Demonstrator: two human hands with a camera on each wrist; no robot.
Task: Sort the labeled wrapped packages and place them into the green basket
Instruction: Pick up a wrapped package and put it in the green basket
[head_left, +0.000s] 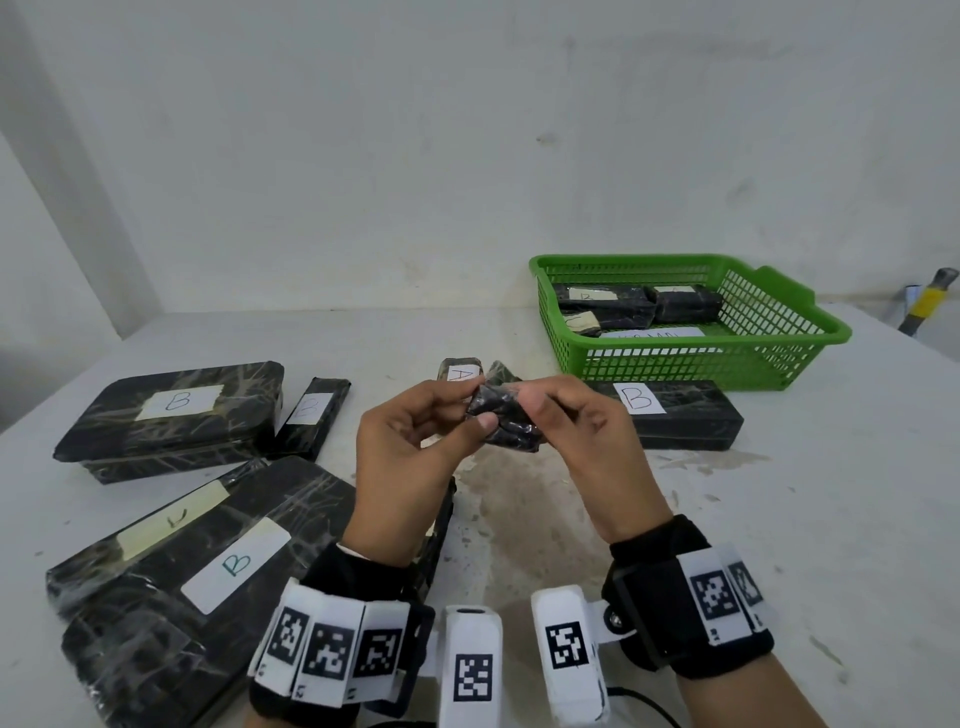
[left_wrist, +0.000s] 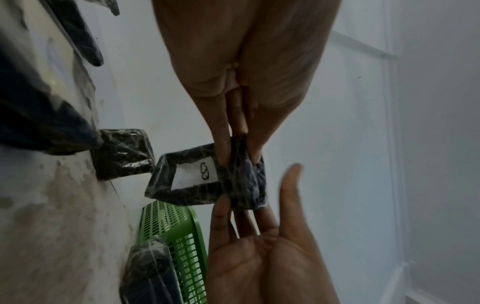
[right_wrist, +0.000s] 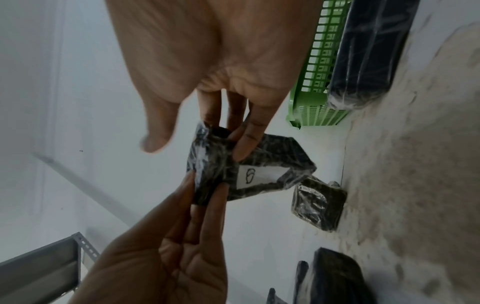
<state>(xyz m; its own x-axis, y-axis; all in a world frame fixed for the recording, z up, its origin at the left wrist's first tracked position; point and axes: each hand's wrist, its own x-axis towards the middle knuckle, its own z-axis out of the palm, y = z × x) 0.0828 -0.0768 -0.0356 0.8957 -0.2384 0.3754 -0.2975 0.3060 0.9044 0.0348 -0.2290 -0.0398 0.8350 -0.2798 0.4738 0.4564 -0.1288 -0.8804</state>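
Note:
A small black wrapped package (head_left: 503, 422) is held up over the middle of the table, pinched between both hands. My left hand (head_left: 475, 408) grips its left end with thumb and fingers; my right hand (head_left: 530, 415) grips its right end. The left wrist view shows its white label (left_wrist: 197, 174) with a handwritten letter that looks like B. The same package (right_wrist: 249, 174) appears in the right wrist view. The green basket (head_left: 675, 369) stands at the back right and holds several black packages (head_left: 608, 306).
On the table lie an A package (head_left: 460, 371), a long B package (head_left: 670, 415) before the basket, a big B package (head_left: 171, 415), a slim one (head_left: 311, 415), and a large stack (head_left: 208, 571) at front left. A yellow-banded tool (head_left: 927, 301) is far right.

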